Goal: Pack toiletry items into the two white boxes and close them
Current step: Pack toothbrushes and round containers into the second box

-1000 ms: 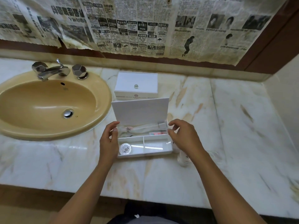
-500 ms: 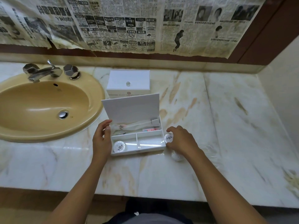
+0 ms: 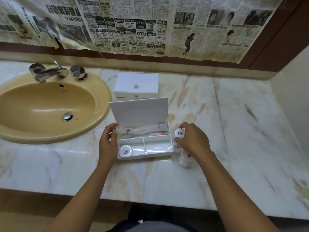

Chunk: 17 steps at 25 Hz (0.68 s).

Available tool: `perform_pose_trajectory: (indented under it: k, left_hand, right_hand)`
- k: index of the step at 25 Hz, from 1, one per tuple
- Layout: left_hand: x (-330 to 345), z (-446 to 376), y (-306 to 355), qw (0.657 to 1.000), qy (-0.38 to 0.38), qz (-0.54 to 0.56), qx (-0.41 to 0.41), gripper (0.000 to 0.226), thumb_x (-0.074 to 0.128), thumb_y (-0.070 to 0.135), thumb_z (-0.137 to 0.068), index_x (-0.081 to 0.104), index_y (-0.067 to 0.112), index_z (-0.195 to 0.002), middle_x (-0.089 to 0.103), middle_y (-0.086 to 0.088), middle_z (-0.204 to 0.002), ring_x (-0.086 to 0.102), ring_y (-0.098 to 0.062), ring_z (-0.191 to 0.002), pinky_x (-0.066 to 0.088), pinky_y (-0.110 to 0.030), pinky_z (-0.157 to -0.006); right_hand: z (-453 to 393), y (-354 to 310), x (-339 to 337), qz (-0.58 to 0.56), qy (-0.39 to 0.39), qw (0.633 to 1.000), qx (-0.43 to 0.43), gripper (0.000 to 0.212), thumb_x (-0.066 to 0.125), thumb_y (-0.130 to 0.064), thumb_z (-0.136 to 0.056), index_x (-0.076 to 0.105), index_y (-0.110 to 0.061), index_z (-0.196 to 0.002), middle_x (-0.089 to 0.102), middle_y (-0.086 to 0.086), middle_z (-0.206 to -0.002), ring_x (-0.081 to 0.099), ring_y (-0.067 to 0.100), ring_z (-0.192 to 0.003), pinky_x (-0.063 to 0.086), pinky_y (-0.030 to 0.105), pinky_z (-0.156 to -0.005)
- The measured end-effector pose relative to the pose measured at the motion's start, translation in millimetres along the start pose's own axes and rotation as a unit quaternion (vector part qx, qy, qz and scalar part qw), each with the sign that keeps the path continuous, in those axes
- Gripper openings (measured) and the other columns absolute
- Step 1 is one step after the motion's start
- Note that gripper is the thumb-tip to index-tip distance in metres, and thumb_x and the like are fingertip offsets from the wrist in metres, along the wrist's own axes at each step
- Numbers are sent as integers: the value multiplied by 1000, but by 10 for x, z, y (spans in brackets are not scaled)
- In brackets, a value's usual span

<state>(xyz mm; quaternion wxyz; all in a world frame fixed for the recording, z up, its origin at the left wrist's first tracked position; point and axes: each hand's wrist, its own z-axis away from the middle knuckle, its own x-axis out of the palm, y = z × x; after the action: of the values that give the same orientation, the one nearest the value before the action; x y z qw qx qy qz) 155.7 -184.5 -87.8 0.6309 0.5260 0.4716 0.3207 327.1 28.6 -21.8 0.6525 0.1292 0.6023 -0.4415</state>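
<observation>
An open white box [image 3: 170, 144] stands on the marble counter with its lid [image 3: 139, 111] upright. Its back compartment holds wrapped toiletry packets [image 3: 143, 130]. A round white soap [image 3: 125, 150] lies in the front left compartment. My left hand [image 3: 107, 143] rests against the box's left side, fingers apart. My right hand [image 3: 192, 139] is just right of the box, pinching a round white soap [image 3: 179, 132] above the counter. Two more round soaps [image 3: 185, 159] lie beneath that hand. A second white box [image 3: 136, 84], closed, with a small knob, stands behind.
A tan sink [image 3: 48, 106] with a chrome tap [image 3: 50, 72] is on the left. Newspaper [image 3: 133, 27] covers the wall behind. A side wall [image 3: 294, 91] bounds the counter on the right. The counter's front edge runs below my forearms.
My right hand moved from the box's right rim down to the soaps beside it and has lifted one. My left hand stays at the box's left side.
</observation>
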Motion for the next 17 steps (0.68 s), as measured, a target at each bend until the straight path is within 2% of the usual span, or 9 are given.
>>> perform_pose_trajectory:
  k: [3, 5, 8, 12, 17]
  left_hand:
    - [0, -2, -6, 1000, -3, 6, 4, 29, 43, 11, -102, 62, 33, -110, 63, 12, -115, 56, 2, -104, 40, -7, -87]
    - [-5, -4, -10, 1000, -5, 14, 2, 29, 43, 12, -102, 62, 33, -110, 62, 16, -114, 57, -2, -106, 41, -9, -87]
    - [-13, -16, -30, 1000, -3, 16, -3, 28, 43, 11, -102, 63, 28, -112, 63, 10, -114, 58, -8, -107, 43, -11, -86]
    - [-7, -12, -8, 1000, -8, 29, -8, 29, 43, 10, -102, 62, 29, -112, 64, 10, -115, 58, -5, -106, 44, -11, -84]
    - [-13, -4, 11, 999, -8, 36, -18, 29, 43, 11, -102, 63, 30, -113, 64, 14, -116, 57, 2, -104, 40, -6, -83]
  right_hand:
    - [32, -236, -187, -41, 41, 998, -15, 46, 66, -39, -83, 53, -25, -124, 61, 1, -114, 60, 23, -99, 45, 29, -77]
    - [117, -495, -236, -62, 41, 996, -48, 43, 66, -44, -82, 53, -26, -118, 64, 0, -108, 61, 23, -95, 46, 29, -75]
    - [278, -921, -70, -22, -13, 992, -127, 35, 63, -48, -82, 55, -22, -104, 66, 1, -100, 61, 25, -92, 46, 32, -75]
    - [343, -1292, 347, 49, -72, 977, -194, 26, 61, -44, -83, 57, -18, -84, 68, 6, -93, 61, 27, -91, 35, 29, -66]
    - [275, -1458, 608, 82, -90, 972, -203, 27, 62, -40, -84, 62, -13, -84, 68, 10, -93, 61, 28, -90, 32, 28, -65]
